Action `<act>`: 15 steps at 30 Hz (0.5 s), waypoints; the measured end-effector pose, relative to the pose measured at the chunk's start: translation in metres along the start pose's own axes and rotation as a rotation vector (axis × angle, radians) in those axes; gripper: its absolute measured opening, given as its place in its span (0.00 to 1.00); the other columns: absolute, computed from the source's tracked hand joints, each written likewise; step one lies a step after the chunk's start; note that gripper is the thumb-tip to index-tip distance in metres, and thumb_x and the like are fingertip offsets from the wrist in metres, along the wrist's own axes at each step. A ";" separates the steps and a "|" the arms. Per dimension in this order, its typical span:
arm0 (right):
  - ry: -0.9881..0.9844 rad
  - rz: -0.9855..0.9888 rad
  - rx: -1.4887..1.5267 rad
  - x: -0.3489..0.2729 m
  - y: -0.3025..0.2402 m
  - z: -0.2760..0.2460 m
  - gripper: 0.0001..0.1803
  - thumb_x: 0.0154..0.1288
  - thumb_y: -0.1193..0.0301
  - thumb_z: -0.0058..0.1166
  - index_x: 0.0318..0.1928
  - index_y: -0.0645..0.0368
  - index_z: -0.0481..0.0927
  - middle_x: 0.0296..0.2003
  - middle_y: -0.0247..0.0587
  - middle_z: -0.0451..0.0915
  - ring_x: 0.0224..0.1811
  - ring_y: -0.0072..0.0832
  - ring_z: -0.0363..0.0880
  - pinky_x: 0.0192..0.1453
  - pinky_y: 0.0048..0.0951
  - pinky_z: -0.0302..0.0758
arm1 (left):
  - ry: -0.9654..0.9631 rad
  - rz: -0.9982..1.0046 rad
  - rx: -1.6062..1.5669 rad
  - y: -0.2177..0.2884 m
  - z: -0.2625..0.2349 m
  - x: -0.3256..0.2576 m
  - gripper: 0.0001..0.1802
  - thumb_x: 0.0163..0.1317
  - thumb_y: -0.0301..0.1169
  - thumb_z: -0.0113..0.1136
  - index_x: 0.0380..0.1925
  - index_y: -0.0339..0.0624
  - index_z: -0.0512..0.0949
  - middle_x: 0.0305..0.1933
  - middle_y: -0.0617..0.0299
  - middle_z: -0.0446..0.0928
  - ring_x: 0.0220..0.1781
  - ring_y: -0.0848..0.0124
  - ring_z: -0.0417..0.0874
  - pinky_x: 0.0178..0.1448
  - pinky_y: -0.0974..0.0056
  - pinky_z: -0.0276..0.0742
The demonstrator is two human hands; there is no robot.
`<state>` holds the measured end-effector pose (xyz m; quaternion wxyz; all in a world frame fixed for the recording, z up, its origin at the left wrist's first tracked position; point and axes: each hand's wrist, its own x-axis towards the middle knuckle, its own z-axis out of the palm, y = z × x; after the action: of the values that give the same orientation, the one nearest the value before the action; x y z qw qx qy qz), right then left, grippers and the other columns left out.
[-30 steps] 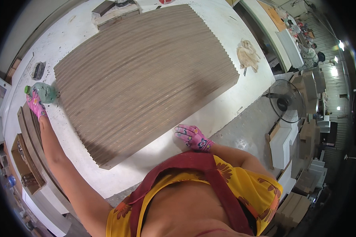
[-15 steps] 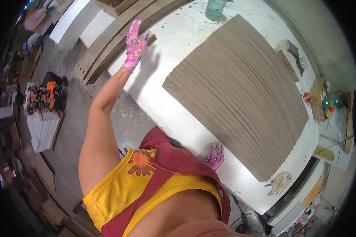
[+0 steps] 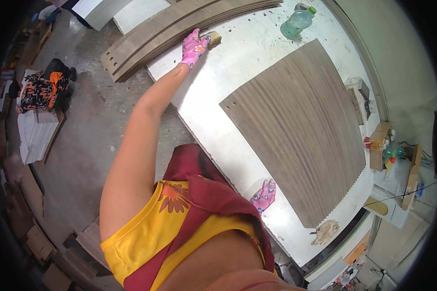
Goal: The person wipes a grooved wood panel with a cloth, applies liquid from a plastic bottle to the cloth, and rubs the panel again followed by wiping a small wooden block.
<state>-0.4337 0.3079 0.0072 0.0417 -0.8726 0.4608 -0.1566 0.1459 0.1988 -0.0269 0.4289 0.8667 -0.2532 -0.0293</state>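
Note:
My left hand [image 3: 194, 50], in a pink flowered glove, reaches far out to the table's left end. Its fingers are bent, and a small tan-brown block [image 3: 214, 40] shows at the thumb side, seemingly in its grasp. Right beside it is a stack of long curved brown panels [image 3: 179, 23]. Close to my body, my right hand [image 3: 264, 196] wears a matching glove and lies open over the front of the white table [image 3: 204, 119]; my apron hides its wrist. A wide spread of overlapping brown strips [image 3: 296, 140] covers the table's middle, just beyond the right hand.
A clear bottle with a green cap [image 3: 297, 23] stands at the far side. A crumpled cloth [image 3: 325, 233] lies near the right end. Small tools [image 3: 359, 99] and a wooden box [image 3: 378, 145] line the back. White panels [image 3: 39, 136] are piled on the floor at left.
The view has shifted, bringing the bottle and cloth-draped pile to new places. My left hand's fingers, stretched out before, are now bent. The right hand stays at the table's front.

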 end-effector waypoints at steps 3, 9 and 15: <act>-0.018 0.020 0.000 -0.005 0.001 0.003 0.19 0.60 0.79 0.43 0.52 0.62 0.77 0.55 0.53 0.74 0.60 0.52 0.70 0.60 0.47 0.68 | -0.028 0.079 0.200 0.003 0.004 0.005 0.37 0.57 0.51 0.59 0.61 0.36 0.68 0.57 0.43 0.74 0.58 0.50 0.75 0.63 0.54 0.67; 0.005 0.010 0.025 -0.019 0.015 0.022 0.19 0.62 0.78 0.43 0.53 0.60 0.77 0.57 0.51 0.73 0.62 0.50 0.68 0.61 0.47 0.66 | -0.128 0.084 0.143 -0.004 0.004 -0.004 0.45 0.51 0.52 0.68 0.64 0.40 0.65 0.54 0.48 0.77 0.58 0.55 0.75 0.64 0.57 0.66; -0.024 0.078 0.069 -0.022 0.020 0.022 0.20 0.62 0.78 0.43 0.54 0.59 0.77 0.57 0.50 0.73 0.62 0.50 0.68 0.62 0.46 0.65 | -0.200 0.140 -0.085 0.006 0.013 -0.041 0.49 0.45 0.49 0.74 0.65 0.41 0.65 0.45 0.54 0.79 0.49 0.61 0.77 0.57 0.62 0.72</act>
<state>-0.4546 0.3128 -0.0231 0.0834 -0.8537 0.4884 -0.1600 0.1042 0.2053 -0.0369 0.4386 0.8207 -0.3533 -0.0962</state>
